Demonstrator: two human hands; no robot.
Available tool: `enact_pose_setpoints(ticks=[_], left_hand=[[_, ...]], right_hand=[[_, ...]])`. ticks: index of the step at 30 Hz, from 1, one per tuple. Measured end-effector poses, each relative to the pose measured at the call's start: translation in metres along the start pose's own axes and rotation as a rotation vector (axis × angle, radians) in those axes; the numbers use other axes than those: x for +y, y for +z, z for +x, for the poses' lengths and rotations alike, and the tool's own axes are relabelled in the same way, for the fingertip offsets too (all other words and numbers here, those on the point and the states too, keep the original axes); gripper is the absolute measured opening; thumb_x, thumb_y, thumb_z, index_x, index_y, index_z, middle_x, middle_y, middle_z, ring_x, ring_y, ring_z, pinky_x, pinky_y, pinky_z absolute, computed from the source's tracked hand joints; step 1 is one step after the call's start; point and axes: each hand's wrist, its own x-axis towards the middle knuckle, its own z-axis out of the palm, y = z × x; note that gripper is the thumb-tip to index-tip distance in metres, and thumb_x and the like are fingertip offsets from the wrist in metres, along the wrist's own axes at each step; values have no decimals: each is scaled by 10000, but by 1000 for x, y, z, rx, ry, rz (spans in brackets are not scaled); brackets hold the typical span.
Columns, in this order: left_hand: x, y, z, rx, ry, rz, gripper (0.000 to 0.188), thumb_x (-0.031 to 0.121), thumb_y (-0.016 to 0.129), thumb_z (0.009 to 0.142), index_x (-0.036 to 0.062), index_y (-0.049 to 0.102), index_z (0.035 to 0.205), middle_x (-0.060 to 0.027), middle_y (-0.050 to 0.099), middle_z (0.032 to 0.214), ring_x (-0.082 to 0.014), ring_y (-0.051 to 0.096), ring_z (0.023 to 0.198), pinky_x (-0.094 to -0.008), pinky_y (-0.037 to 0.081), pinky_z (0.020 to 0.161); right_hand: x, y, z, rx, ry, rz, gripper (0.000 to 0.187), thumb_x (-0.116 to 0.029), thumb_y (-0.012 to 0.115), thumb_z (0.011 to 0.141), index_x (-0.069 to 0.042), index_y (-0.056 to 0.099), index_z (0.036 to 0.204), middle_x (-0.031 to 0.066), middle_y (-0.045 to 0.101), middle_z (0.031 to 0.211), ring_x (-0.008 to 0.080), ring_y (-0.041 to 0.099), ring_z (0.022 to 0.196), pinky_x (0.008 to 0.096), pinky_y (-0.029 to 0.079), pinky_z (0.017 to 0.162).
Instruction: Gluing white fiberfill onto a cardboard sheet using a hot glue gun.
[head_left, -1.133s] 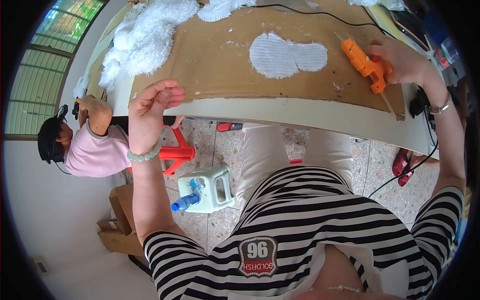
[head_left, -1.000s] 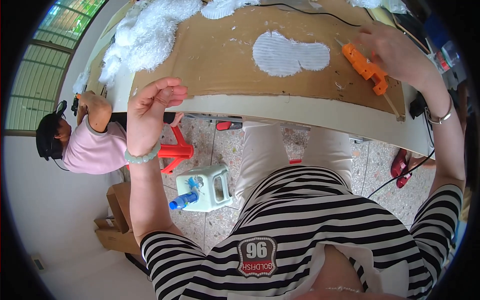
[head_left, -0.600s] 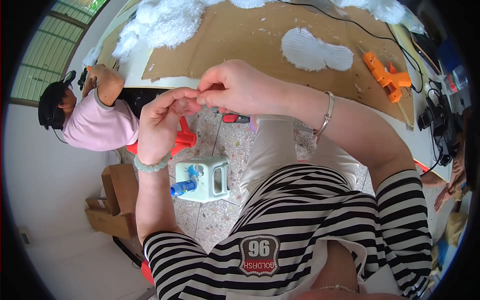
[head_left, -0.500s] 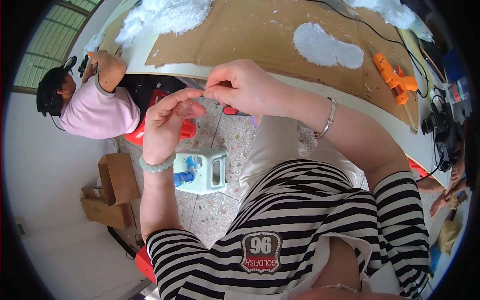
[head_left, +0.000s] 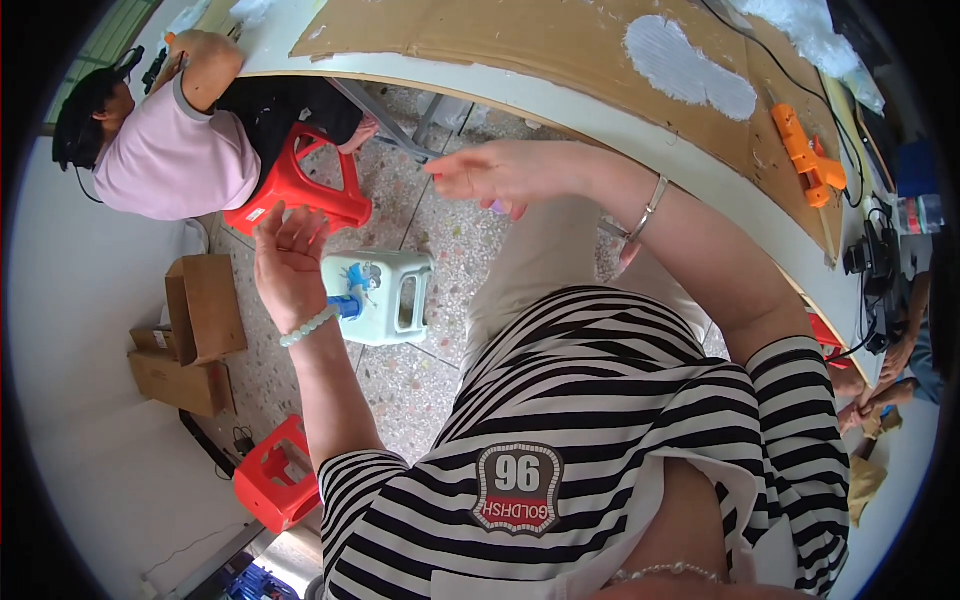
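Observation:
My left hand [head_left: 288, 268], with a pale green bead bracelet [head_left: 310, 327] at the wrist, is raised over the floor with loosely bent fingers apart and nothing seen in it. My right hand [head_left: 490, 172] is held near the table's edge, its fingers stretched out to the left; I see nothing in it. A silver bangle [head_left: 650, 208] sits on that wrist. Beyond the right hand, a white, fuzzy, sole-shaped piece [head_left: 690, 68] lies flat on the brown cardboard [head_left: 480, 40]. Farther right on the cardboard lies an orange glue gun [head_left: 808, 157].
A pale green stool [head_left: 385, 325] with a blue item on it stands below my left hand. A person [head_left: 175, 150] in pink sits on a red stool [head_left: 345, 205] at left. Cardboard boxes [head_left: 205, 310] and another red stool [head_left: 270, 490] stand nearby. Black cords [head_left: 850, 140] run along the table's right.
My hands, which met at the fingertips, have moved apart: the left toward me and to the left, the right a little to the right. The view has shifted, showing more floor.

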Motion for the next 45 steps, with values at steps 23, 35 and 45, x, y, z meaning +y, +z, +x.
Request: enact_pose_setpoints(ticks=[23,35,45], left_hand=[[-43,123,-66,-577,-38,-27,661,374,509,923,-90,319,1353,-213,458,1296,-302,457,1216,-405,332,1052],[-36,161,-57,-1100,-88,195,551,391,626,862,-66,547,1161,-157,619,1059,-231,602,959,-337,449,902],[-29,214,-1,-871,294,219,113,47,534,924,-27,593,985,-118,635,888,-186,617,854,-368,502,849]], right_hand=[[-17,28,-30,644,-681,-52,279,-290,606,857,-13,641,839,149,640,804,305,615,720,388,481,641],[21,20,-119,407,-707,91,324,-222,544,899,0,511,666,169,535,670,355,526,627,423,412,577],[75,25,-225,643,-746,192,105,-54,594,851,-18,651,931,92,643,820,273,613,739,341,484,655]])
